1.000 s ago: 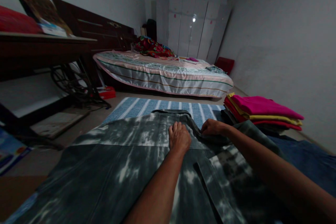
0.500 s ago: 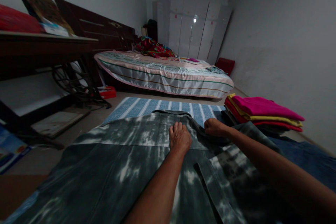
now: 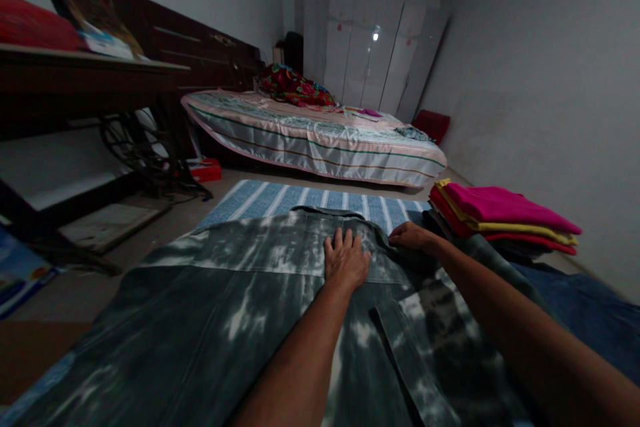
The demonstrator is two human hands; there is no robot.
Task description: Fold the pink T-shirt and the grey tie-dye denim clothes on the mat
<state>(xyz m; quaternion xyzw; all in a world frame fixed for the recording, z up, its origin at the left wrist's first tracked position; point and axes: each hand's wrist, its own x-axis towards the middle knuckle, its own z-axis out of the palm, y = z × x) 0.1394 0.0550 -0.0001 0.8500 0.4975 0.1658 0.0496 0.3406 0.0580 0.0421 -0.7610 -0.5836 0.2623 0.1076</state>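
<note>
A dark green-grey denim jacket (image 3: 200,320) with whitish tie-dye blotches lies spread with its collar away from me. My left hand (image 3: 347,259) presses flat on its upper back, fingers spread. Farther right, my right hand (image 3: 414,237) has its fingers bent over the folded shoulder edge of the jacket; their tips are partly hidden. A sleeve is folded inward over the right side of the body, its cuff end near the middle. Beneath everything is a blue-and-white striped cloth (image 3: 265,199).
Folded clothes (image 3: 510,208) in pink, yellow and red are stacked at the right, near dark blue denim (image 3: 585,307). Beyond stands a bed (image 3: 320,140). At the left are a sewing-machine table (image 3: 90,67) and a red box (image 3: 205,169).
My left hand's fingers have spread wider on the jacket. My right hand has gone from a tight fist to a flatter hold, and the raised fold under it lies lower.
</note>
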